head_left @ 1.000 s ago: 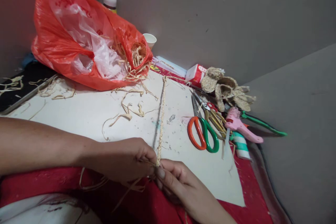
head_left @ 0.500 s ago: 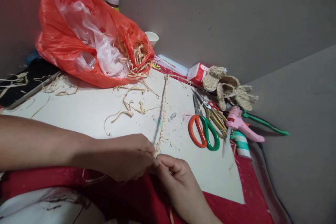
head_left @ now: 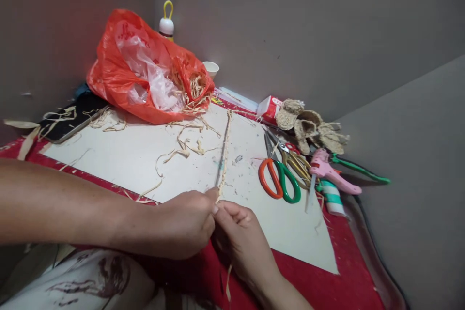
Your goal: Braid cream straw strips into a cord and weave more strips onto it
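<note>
My left hand (head_left: 183, 225) has just brought a fingertip up alongside the near end of the pale braid (head_left: 224, 164), while my right hand (head_left: 249, 240) pinches it from the other side. So the plaited end is being worked and held between both of us, at the lower centre of the frame.

My grip is together: right thumb and fingers clamped on the braid's end, left fingers curled closed against it, though knuckles hide which strands they catch. The braid runs from there to the upper centre, over the white sheet (head_left: 138, 160) on the counter (head_left: 347, 266).

Against the earlier frame, the view has tipped: the red bag (head_left: 112, 68) sits lower and shows whole at upper left, and more of the counter's edge appears at left. A hanging strand (head_left: 228, 283) shows more fully below my right hand. The orange-and-green scissors (head_left: 277, 174) lie unmoved, right of centre.
</note>
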A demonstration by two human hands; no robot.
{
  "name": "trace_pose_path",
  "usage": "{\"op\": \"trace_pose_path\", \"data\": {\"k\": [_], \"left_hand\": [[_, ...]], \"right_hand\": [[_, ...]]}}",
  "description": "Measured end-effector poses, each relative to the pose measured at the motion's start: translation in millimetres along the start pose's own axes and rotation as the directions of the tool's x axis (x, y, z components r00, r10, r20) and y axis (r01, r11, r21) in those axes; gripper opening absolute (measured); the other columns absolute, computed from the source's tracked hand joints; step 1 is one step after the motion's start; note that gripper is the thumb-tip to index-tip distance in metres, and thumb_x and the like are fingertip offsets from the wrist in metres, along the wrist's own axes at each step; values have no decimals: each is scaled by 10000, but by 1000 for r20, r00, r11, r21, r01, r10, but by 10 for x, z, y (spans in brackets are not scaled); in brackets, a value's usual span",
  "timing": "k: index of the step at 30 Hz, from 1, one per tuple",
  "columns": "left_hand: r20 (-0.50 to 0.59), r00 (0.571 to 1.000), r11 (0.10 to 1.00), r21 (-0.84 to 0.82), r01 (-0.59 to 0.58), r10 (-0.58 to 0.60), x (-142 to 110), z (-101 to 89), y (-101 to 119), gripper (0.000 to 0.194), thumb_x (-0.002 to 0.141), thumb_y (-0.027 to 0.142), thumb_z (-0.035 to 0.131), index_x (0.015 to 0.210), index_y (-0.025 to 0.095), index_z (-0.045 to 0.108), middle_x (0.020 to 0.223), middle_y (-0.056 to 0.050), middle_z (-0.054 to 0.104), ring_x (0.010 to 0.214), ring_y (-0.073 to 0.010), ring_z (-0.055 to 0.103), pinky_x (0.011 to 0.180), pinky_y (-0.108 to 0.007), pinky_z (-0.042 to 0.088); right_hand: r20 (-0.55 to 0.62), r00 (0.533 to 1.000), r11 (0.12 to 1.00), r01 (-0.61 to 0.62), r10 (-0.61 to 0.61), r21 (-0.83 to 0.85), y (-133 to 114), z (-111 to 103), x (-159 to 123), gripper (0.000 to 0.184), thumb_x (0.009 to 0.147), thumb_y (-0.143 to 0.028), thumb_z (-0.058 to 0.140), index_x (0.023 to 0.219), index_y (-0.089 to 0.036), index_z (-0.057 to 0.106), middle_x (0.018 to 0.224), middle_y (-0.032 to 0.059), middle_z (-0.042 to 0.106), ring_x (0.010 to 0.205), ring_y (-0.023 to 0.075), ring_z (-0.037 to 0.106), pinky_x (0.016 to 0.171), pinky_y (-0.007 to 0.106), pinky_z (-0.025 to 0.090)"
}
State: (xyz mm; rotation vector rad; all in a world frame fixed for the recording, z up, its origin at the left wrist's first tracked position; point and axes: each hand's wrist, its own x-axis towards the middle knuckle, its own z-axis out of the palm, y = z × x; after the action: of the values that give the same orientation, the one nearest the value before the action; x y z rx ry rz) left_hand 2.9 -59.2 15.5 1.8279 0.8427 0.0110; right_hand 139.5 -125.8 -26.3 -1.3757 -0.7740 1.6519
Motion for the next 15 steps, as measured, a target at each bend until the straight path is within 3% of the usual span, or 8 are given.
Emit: {"op": "trace_pose_path", "data": {"k": [3,9,11,13,15], "left_hand": [[-33,999,998,49,-36,38,3,50,-25,455,762,151,429,1213,87,444,691,-17,565,576,-130,494,536,-227,382],[-69,997,999,10,-46,47,-154,-55,-43,309,798,249,429,1073,173,550,603,43,508,491,-96,425,474,-202,344],[-143,989,999,27,-23,26,-189,-180,-52,339,820,309,429,1108,185,558,603,41,529,507,-103,449,501,-209,365],[-282,955,995,62,-76,91,-182,-294,-57,362,812,309,458,1136,181,558,710,13,589,626,-121,517,605,-225,408],[-314,937,988,30,-151,153,-135,-348,-61,332,793,280,489,1091,166,579,838,-16,608,733,-132,535,680,-234,416]], "right_hand": [[8,1000,1000,2,-2,13,-10,3,19,338,809,-399,602,588,-168,490,414,-100,286,360,39,187,359,202,136],[10,998,995,53,-54,82,-65,-10,11,279,791,-380,628,652,-159,528,388,-118,288,345,32,168,348,186,119],[22,998,991,57,-60,123,-83,-17,-1,255,792,-377,631,703,-150,558,393,-124,274,348,28,154,348,178,116],[44,997,988,60,-67,142,-96,-23,-7,253,793,-375,635,731,-135,583,399,-126,267,353,25,151,349,174,121],[64,995,988,62,-71,143,-102,-28,-2,260,792,-379,640,736,-130,587,400,-128,262,353,24,154,349,174,128]]}}
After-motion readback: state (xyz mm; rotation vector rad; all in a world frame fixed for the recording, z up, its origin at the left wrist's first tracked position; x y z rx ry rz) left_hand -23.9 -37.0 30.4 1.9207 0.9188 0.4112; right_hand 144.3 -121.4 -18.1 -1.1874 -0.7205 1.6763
